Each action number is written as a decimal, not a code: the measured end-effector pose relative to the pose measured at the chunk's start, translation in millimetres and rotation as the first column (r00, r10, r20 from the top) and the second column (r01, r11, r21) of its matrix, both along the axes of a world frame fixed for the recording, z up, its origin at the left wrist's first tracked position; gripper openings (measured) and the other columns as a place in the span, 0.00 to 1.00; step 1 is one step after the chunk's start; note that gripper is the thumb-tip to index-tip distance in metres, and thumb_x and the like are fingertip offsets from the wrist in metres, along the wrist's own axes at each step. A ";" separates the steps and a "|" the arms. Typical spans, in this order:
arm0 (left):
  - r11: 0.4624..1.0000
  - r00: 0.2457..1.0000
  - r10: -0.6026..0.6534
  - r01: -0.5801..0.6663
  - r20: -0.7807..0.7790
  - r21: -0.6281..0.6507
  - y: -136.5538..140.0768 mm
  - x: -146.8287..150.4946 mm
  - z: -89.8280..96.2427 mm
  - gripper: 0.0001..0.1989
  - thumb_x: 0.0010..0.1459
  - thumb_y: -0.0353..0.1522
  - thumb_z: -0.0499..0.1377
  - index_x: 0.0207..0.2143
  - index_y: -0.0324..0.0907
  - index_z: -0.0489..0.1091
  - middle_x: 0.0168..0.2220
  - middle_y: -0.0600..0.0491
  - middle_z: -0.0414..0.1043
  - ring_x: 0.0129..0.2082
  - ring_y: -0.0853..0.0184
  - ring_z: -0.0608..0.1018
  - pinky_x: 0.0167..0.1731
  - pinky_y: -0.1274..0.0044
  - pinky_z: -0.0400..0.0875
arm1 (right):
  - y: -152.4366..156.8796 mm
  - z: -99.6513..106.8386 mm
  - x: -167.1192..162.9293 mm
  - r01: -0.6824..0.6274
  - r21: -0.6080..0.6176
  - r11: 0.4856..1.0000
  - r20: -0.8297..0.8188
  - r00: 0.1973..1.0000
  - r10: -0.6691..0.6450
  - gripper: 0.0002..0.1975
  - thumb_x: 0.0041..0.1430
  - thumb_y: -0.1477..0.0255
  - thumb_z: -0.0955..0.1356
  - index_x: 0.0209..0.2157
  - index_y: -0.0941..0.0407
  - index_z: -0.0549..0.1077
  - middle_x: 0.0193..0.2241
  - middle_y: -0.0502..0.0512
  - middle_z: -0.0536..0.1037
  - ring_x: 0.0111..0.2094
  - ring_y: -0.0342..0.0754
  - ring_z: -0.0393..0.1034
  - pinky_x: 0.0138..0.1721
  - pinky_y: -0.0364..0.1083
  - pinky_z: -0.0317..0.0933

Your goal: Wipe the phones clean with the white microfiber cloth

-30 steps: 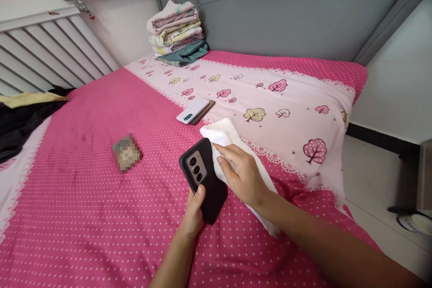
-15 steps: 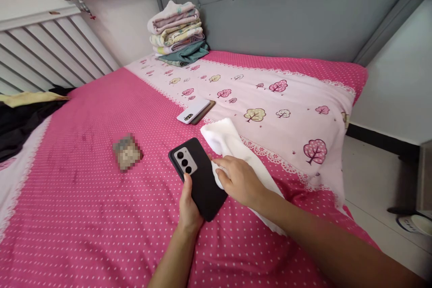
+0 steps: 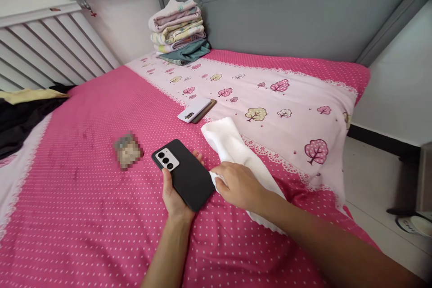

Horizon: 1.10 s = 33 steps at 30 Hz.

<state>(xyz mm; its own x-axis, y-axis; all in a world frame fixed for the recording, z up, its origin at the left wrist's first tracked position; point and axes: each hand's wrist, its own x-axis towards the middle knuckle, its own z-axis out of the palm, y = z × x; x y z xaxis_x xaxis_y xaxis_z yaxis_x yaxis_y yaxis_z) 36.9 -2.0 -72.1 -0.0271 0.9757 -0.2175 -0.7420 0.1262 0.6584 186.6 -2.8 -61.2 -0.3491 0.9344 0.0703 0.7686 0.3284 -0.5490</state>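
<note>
The left hand (image 3: 177, 203) is gripping a phone (image 3: 191, 177). The right hand (image 3: 239, 185) is clutching a cloth (image 3: 227, 141) at the phone's edge.

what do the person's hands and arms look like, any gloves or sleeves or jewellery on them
The left hand and right hand are both bare, without gloves. No sleeve shows on the left forearm or the right forearm, as far as the picture reaches. No watch or bracelet is visible; some fingers are hidden.
</note>
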 end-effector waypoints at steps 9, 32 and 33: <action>0.992 0.992 0.126 -0.126 0.022 -0.027 6.7 -9.6 2.0 0.35 0.53 0.49 0.49 0.54 0.30 0.60 0.52 0.36 0.65 0.51 0.51 0.69 0.48 0.63 0.65 | -0.1 4.3 0.4 -0.036 -0.054 0.998 0.050 0.998 0.039 0.08 0.54 0.73 0.60 0.28 0.56 0.71 0.28 0.53 0.74 0.32 0.47 0.69 0.30 0.44 0.53; 0.991 0.983 0.126 -0.131 0.137 0.032 8.0 -14.1 -6.0 0.38 0.50 0.51 0.50 0.56 0.34 0.58 0.52 0.34 0.65 0.54 0.48 0.65 0.48 0.57 0.62 | -11.2 2.1 -8.9 -0.026 0.089 0.996 -0.067 0.997 0.032 0.16 0.59 0.73 0.61 0.50 0.50 0.67 0.35 0.52 0.75 0.37 0.48 0.69 0.35 0.44 0.61; 0.990 0.982 0.129 -0.134 0.137 0.032 7.8 -14.1 -5.9 0.37 0.50 0.51 0.50 0.55 0.34 0.59 0.52 0.35 0.65 0.53 0.48 0.65 0.48 0.57 0.62 | -11.3 1.6 -9.1 -0.034 0.093 0.995 -0.037 0.999 0.038 0.17 0.60 0.74 0.60 0.51 0.50 0.66 0.34 0.52 0.75 0.35 0.47 0.69 0.33 0.44 0.61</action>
